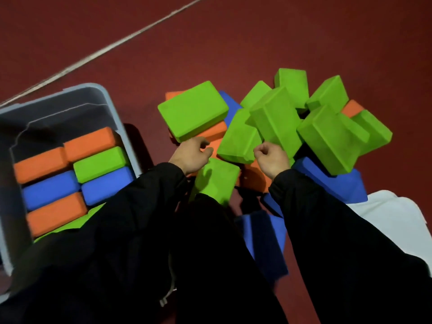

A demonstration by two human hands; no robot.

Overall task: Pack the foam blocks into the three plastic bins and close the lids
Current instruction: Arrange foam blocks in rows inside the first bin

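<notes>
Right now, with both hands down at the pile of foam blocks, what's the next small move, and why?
Probably grip one loose block and carry it to the grey bin. The left hand and right hand sit curled at the pile's near edge, and neither clearly holds anything. A green block lies between them on top of the pile, and the bin, on the left, shows free space at its far end.

Dark red floor point(245, 38), crossed by 1 pale diagonal line point(112, 46) running from upper centre down to the left edge. At left on it, a grey plastic bin point(117, 118), open, holding orange, green and blue blocks in rows. Right of the bin, directly on the floor, a loose heap of foam blocks point(278, 122): green on top, orange and blue beneath. At lower right, a white object point(395, 218), partly hidden, just beside the heap's blue blocks.
</notes>
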